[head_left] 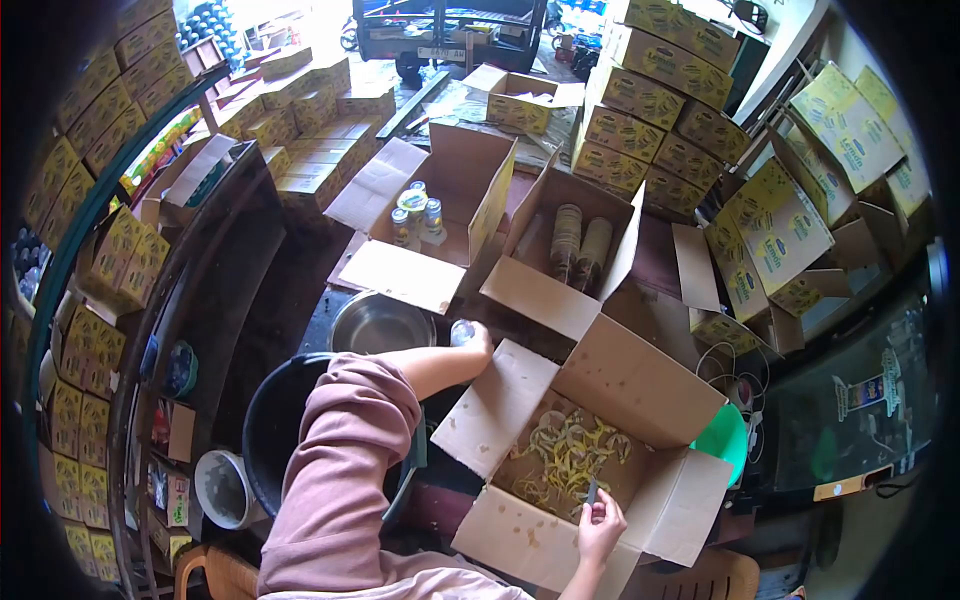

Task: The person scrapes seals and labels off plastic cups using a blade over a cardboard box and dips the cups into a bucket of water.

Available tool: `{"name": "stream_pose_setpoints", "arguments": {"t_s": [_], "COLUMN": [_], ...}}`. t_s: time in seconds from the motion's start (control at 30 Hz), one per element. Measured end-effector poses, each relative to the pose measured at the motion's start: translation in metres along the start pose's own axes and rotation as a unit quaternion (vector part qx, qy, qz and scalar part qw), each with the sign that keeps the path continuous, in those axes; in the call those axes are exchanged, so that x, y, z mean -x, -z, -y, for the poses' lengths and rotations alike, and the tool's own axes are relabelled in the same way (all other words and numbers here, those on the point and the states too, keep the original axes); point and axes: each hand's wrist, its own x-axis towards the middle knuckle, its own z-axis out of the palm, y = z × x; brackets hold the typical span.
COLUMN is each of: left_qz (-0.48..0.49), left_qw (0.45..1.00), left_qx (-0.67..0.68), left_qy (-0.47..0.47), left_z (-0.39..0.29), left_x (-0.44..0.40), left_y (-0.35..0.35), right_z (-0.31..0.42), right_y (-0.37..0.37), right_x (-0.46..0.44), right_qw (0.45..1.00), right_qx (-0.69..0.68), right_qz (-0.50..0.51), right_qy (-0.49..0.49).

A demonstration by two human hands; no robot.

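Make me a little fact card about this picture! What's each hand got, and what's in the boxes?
Left hand: holds a shiny thing, too unclear to name
Right hand: holds a small grey thing
Nearest open box: yellowish strips inside
Box farther back: cans inside
Green bowl: right of the nearest box

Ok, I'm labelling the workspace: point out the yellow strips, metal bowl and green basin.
Yellow strips [567, 448]: head view, middle of the pile.
Metal bowl [378, 324]: head view, bare inside.
Green basin [722, 440]: head view, the part showing beside the box.
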Motion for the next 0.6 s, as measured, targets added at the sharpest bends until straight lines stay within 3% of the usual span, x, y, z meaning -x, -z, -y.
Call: {"name": "stream_pose_setpoints", "arguments": {"t_s": [0.03, 0.07, 0.13, 0.33, 0.5, 0.57, 0.6], "left_qz": [0.023, 0.052, 0.024, 0.05, 0.199, 0.204, 0.206], "left_qw": [0.999, 0.998, 0.999, 0.996, 0.977, 0.973, 0.956], "left_qx": [0.015, -0.002, 0.025, 0.047, 0.046, 0.09, 0.17], "left_qy": [-0.024, -0.028, -0.006, -0.062, -0.059, -0.062, -0.117], "left_z": [-0.01, -0.002, -0.003, 0.016, 0.035, 0.053, 0.082], "left_x": [-0.028, -0.003, 0.022, 0.05, 0.039, 0.042, 0.063], "left_y": [-0.025, 0.004, 0.018, 0.039, 0.073, 0.092, 0.11], "right_z": [-0.001, -0.006, -0.004, -0.001, 0.011, 0.014, 0.015], "right_y": [-0.003, -0.005, -0.009, -0.022, -0.019, -0.02, -0.02], "right_x": [-0.001, -0.002, -0.004, -0.007, -0.009, -0.01, -0.011], "right_qw": [1.0, 1.0, 0.999, 0.998, 0.999, 0.998, 0.998], "right_qx": [-0.002, 0.006, -0.003, -0.027, -0.003, 0.004, 0.006], "right_qz": [-0.006, -0.014, -0.03, -0.053, -0.041, -0.034, -0.03], "right_qy": [-0.009, -0.006, -0.016, -0.034, -0.036, -0.043, -0.047]}}
